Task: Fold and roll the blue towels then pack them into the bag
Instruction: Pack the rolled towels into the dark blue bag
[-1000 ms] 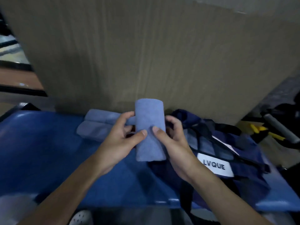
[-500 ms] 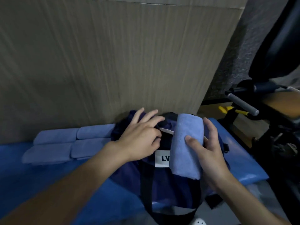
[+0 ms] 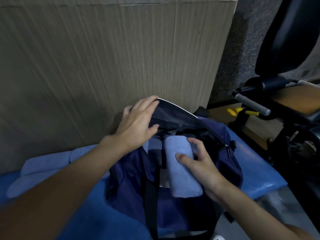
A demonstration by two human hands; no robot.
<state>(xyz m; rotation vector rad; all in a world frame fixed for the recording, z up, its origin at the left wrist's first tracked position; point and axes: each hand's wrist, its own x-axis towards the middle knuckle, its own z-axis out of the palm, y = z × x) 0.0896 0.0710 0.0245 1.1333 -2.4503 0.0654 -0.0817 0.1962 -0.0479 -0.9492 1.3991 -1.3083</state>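
Observation:
A dark navy bag (image 3: 223,170) lies on the blue table surface (image 3: 259,177), its top flap lifted. My left hand (image 3: 136,125) grips that flap and holds it up. My right hand (image 3: 200,165) holds a rolled light-blue towel (image 3: 180,167), whose far end pokes into the bag's opening. Another rolled towel (image 3: 152,144) shows partly inside the bag, under my left wrist. Several rolled blue towels (image 3: 46,163) lie on the table at the left, partly hidden by my left forearm.
A tall cardboard sheet (image 3: 112,58) stands right behind the bag. To the right is a dark machine with a grey-handled bar (image 3: 251,104), a black seat (image 3: 290,32) and yellow tools (image 3: 233,111) on a low shelf.
My left hand has taken hold of the bag's flap and lifted it open. My right hand has pushed the rolled towel forward into the opening. The view shifted slightly.

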